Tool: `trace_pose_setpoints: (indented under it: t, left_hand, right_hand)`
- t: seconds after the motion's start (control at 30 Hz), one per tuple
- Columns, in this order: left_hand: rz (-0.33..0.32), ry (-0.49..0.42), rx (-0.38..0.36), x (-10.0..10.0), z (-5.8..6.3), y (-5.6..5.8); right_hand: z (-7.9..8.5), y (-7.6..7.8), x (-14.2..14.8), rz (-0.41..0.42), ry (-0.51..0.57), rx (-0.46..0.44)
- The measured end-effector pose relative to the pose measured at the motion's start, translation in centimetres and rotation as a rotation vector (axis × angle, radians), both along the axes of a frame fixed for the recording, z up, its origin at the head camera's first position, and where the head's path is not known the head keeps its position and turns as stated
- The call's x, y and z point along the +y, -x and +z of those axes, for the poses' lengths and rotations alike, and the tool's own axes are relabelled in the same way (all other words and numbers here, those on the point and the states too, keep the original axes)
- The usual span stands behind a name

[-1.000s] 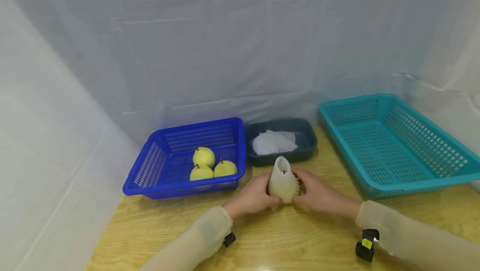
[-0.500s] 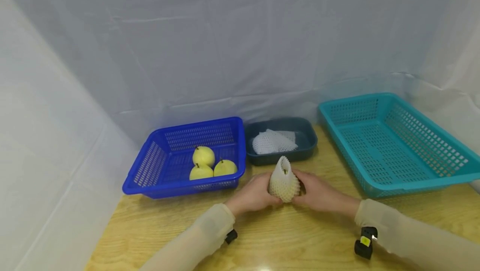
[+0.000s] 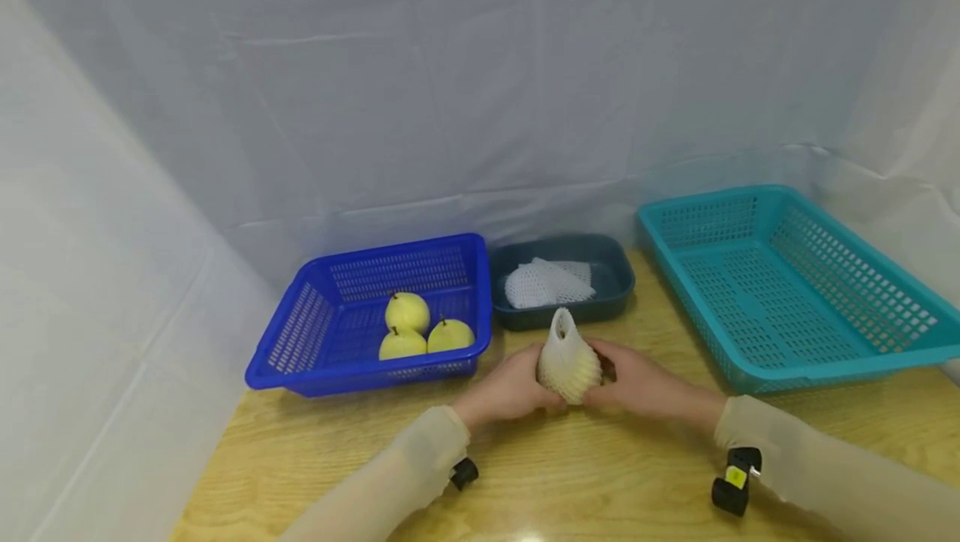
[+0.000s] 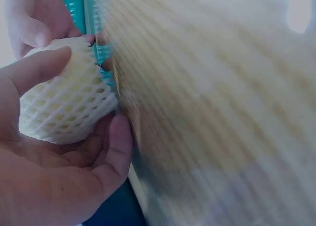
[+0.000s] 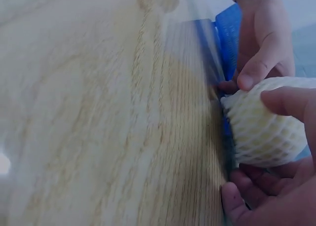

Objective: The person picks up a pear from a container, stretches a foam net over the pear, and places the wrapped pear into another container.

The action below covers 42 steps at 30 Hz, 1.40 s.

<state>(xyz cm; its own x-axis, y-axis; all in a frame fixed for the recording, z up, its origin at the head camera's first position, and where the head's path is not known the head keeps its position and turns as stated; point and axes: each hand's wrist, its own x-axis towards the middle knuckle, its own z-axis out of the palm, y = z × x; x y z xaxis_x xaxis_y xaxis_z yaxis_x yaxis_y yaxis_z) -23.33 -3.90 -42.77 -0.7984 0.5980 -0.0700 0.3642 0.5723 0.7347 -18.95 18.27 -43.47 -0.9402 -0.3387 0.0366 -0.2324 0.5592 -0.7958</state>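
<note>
A pear in a white foam net sleeve (image 3: 568, 367) stands upright just above or on the wooden table, between both hands. The sleeve's open top rises to a narrow collar, with the stem showing inside. My left hand (image 3: 512, 388) grips it from the left, thumb on the near side and fingers curled beneath, as the left wrist view shows on the netted pear (image 4: 69, 97). From the right, my right hand (image 3: 633, 383) holds it the same way; in the right wrist view its thumb presses the net (image 5: 266, 127). The far side of the pear is hidden.
A blue basket (image 3: 300, 375) at left holds three yellow pears (image 3: 407, 314). Behind the hands, a dark tray (image 3: 615, 296) contains several white foam nets (image 3: 547, 283). A teal basket (image 3: 750, 300) stands at right. White sheeting (image 3: 480, 92) encloses the table (image 3: 330, 450).
The hands stay in almost the same place around the netted pear. The sleeve's top has narrowed and shifted slightly, and the net now looks more twisted around the pear.
</note>
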Motion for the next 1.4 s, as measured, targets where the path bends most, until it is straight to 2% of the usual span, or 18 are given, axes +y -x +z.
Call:
trace_pose_setpoints:
  t: [0.1, 0.27, 0.57, 0.83, 1.03, 1.13, 1.4]
  left_hand:
    - [0.023, -0.088, -0.087, -0.2, 0.0, 0.0]
    - [0.025, -0.179, -0.168, -0.5, 0.1, 0.0]
    - [0.004, -0.296, -0.223, -0.2, 0.9, -0.4]
    - [-0.014, -0.375, -0.276, -0.1, 1.6, -0.7]
    - [0.014, -0.428, -0.35, -0.3, 1.5, -0.5]
    - [0.049, -0.45, -0.388, -0.3, 1.6, -0.6]
    - [0.106, -0.483, -0.361, -0.2, 1.7, -0.6]
  right_hand:
    - [0.0, 0.1, 0.1, -0.02, 0.01, -0.029]
    - [0.2, 0.1, 0.1, -0.038, -0.007, -0.029]
    - [0.7, 0.1, -0.3, -0.007, 0.156, -0.001]
    - [1.0, -0.3, -0.7, -0.053, 0.179, -0.004]
    - [1.2, -0.4, -0.7, -0.034, 0.232, -0.019]
    - [1.2, -0.4, -0.7, -0.023, 0.25, -0.028]
    - [1.2, -0.3, -0.6, -0.023, 0.248, -0.057]
